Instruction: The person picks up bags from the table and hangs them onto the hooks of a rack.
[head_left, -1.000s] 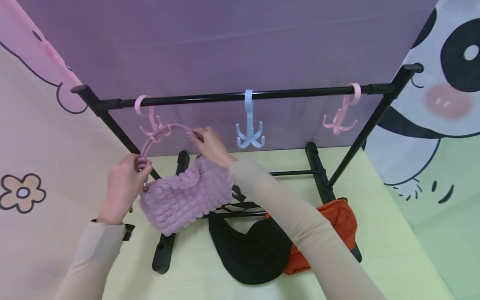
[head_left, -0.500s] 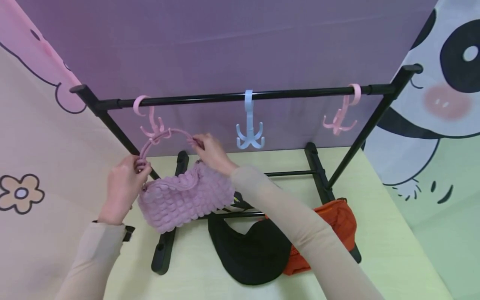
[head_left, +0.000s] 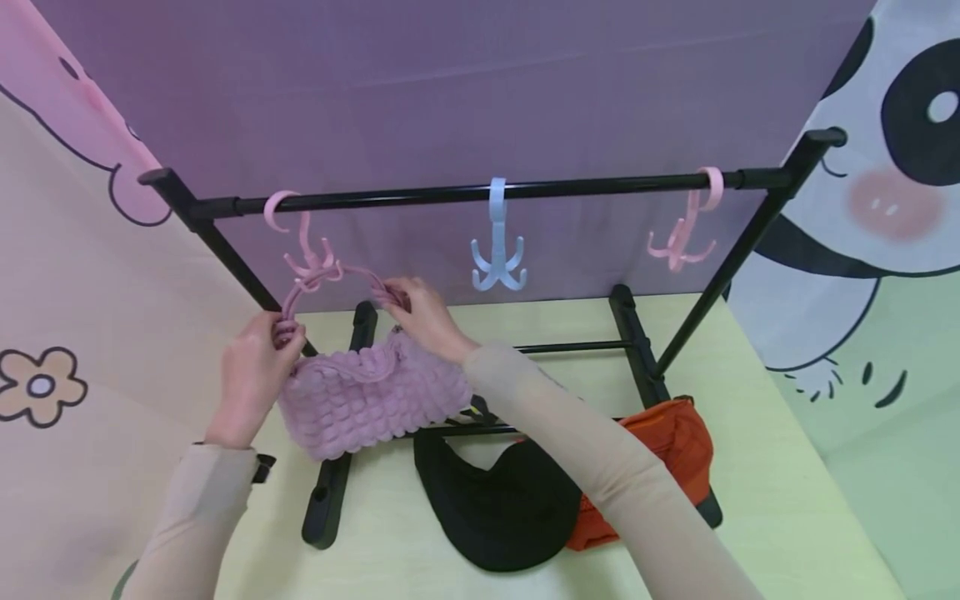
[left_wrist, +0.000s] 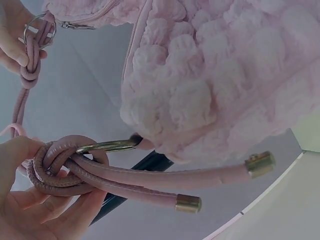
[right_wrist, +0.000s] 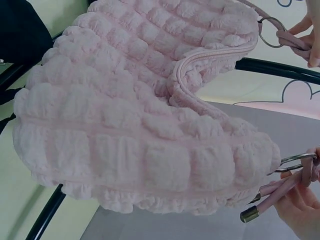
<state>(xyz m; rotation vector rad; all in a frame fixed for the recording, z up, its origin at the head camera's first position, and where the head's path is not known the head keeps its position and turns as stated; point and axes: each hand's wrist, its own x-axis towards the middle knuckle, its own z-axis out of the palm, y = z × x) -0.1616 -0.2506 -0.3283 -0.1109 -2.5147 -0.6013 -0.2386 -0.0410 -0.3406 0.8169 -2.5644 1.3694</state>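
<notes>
A pink puffy handbag (head_left: 375, 400) hangs tilted between both hands below the left end of the rack. My left hand (head_left: 255, 375) grips the knot (left_wrist: 65, 165) at the left end of its cord handle (head_left: 297, 289). The fingers of my right hand (head_left: 427, 321) pinch the handle's other knotted end. Between the hands, the handle's arch meets the lower prongs of the left pink hook (head_left: 305, 242); a prong tip shows in front of the cord. Metal rings join handle and bag, and the left wrist view shows two cord ends with gold caps (left_wrist: 189, 203).
A black rack bar (head_left: 420, 197) also carries a blue hook (head_left: 498, 242) and another pink hook (head_left: 682, 233). Below, a black cap or visor (head_left: 502, 508) and an orange-red fabric item (head_left: 678, 450) lie by the rack's base on the light table (head_left: 780, 500).
Over the last second the right hand has come down a little with its end of the handle. The bag's lower edge has risen slightly. Both hands keep hold of the handle.
</notes>
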